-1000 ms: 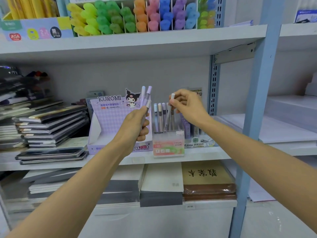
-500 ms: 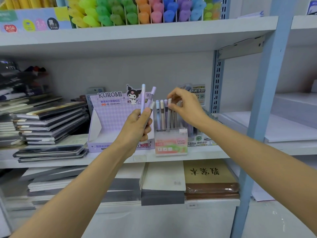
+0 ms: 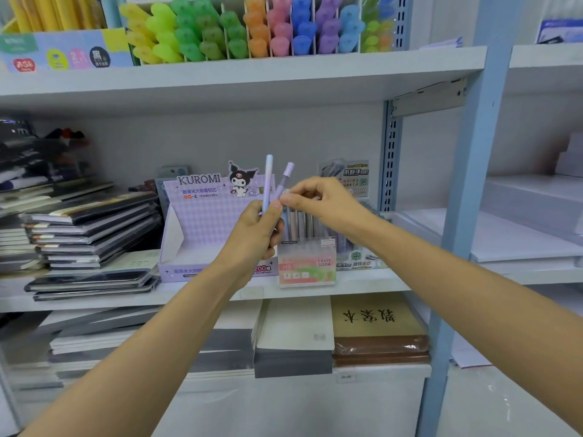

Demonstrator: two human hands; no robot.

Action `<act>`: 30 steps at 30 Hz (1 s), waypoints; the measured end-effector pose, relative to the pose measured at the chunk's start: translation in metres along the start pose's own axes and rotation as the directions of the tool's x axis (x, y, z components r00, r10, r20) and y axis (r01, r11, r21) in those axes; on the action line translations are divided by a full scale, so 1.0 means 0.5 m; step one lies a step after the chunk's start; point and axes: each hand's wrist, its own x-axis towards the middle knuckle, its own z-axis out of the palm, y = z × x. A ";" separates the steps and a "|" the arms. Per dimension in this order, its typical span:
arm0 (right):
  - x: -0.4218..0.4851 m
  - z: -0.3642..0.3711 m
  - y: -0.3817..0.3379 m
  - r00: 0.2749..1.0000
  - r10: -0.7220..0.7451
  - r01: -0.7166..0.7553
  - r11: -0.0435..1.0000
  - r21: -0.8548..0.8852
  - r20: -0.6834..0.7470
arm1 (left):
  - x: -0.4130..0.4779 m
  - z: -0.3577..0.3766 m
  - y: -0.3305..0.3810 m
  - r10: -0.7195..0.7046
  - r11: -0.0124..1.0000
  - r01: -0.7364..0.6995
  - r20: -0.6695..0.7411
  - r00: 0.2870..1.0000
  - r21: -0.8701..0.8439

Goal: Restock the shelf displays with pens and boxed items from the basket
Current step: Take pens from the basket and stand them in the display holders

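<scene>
In front of middle shelf (image 3: 378,279): my left grip (image 3: 255,230) clasps blue pen (image 3: 268,181) and purple pen (image 3: 286,179), ends up; my right grip (image 3: 325,203) pinches white-topped pen (image 3: 285,193) just beside them. Behind, Fruit Soda holder (image 3: 307,266) with upright pens (image 3: 301,223) on shelf, Kuromi box (image 3: 202,225) just beside it
</scene>
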 end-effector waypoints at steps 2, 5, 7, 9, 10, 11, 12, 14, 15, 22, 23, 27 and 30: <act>-0.007 -0.003 -0.006 1.000 0.014 -0.016 0.998 0.069 0.024 | -0.006 0.005 0.006 0.018 1.000 -0.019 0.018 1.000 0.013; -0.012 -0.019 -0.015 0.999 0.033 -0.031 0.987 0.159 -0.016 | -0.013 0.002 0.016 0.033 0.999 -0.034 0.018 0.999 0.033; -0.010 -0.036 -0.023 0.991 0.067 -0.033 0.962 0.271 -0.116 | -0.017 -0.003 0.022 0.027 0.999 -0.027 -0.012 1.000 0.039; -0.006 -0.060 -0.028 0.960 0.092 0.001 0.943 0.333 -0.264 | -0.020 -0.010 0.024 0.016 0.999 -0.014 -0.038 0.999 0.043; -0.005 -0.071 -0.028 0.936 0.092 0.027 0.944 0.329 -0.341 | -0.021 -0.013 0.024 0.009 0.999 -0.007 -0.045 0.999 0.047; -0.004 -0.082 -0.025 0.911 0.084 0.052 0.948 0.314 -0.404 | -0.022 -0.016 0.023 0.002 0.999 0.001 -0.048 0.999 0.050; -0.003 -0.089 -0.020 0.892 0.072 0.068 0.955 0.288 -0.446 | -0.023 -0.018 0.021 -0.003 0.999 0.006 -0.046 0.999 0.052; -0.002 -0.094 -0.003 0.882 0.048 0.056 0.977 0.205 -0.469 | -0.024 -0.019 0.015 -0.007 0.999 0.008 -0.034 0.999 0.052; -0.002 -0.091 0.008 0.889 0.040 0.031 0.989 0.146 -0.456 | -0.024 -0.018 0.013 -0.006 0.999 0.007 -0.024 1.000 0.053; -0.001 -0.053 0.063 0.950 -0.043 -0.031 0.972 -0.233 -0.309 | -0.019 -0.018 -0.007 0.007 0.996 -0.011 0.044 0.999 0.094; 0.001 -0.049 0.067 0.955 -0.056 -0.028 0.960 -0.277 -0.292 | -0.019 -0.019 -0.011 0.006 0.995 -0.011 0.048 0.999 0.100; 0.013 -0.050 0.069 0.975 -0.064 -0.020 0.926 -0.377 -0.211 | -0.014 -0.021 -0.022 0.010 0.995 -0.014 0.046 0.999 0.094; 0.023 -0.055 0.066 0.985 -0.056 -0.016 0.909 -0.417 -0.161 | -0.011 -0.019 -0.025 0.011 0.995 -0.016 0.054 0.998 0.095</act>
